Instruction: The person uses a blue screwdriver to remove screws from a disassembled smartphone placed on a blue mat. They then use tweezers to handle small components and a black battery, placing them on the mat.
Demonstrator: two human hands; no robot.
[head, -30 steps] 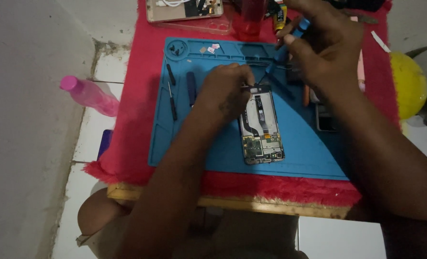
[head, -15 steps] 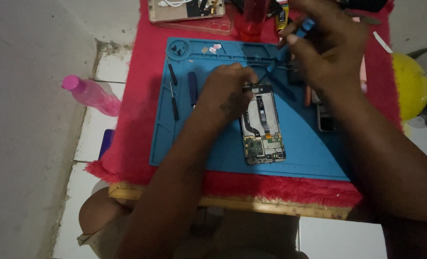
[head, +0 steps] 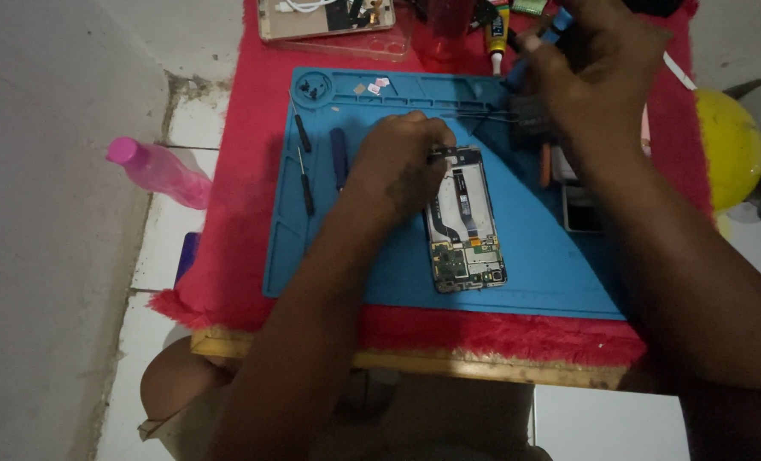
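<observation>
An opened phone [head: 466, 224] with its circuit board and flex cable exposed lies on a blue repair mat [head: 534, 256]. My left hand [head: 402, 162] rests on the mat at the phone's top left corner, fingers curled and pinching a small dark part at the phone's upper edge. My right hand [head: 594, 68] is raised over the mat's far right corner, closed around a blue-handled tool [head: 544, 44] whose tip points down and left.
Several screwdrivers [head: 305, 162] lie on the mat's left side. A red cloth [head: 235, 213] covers the small wooden table. A phone back cover [head: 325, 17] lies at the far edge. A pink bottle [head: 158, 171] is on the floor left, a yellow ball [head: 729, 149] right.
My right hand has lifted slightly further from the phone with the blue tool. My left hand stays at the phone's top corner.
</observation>
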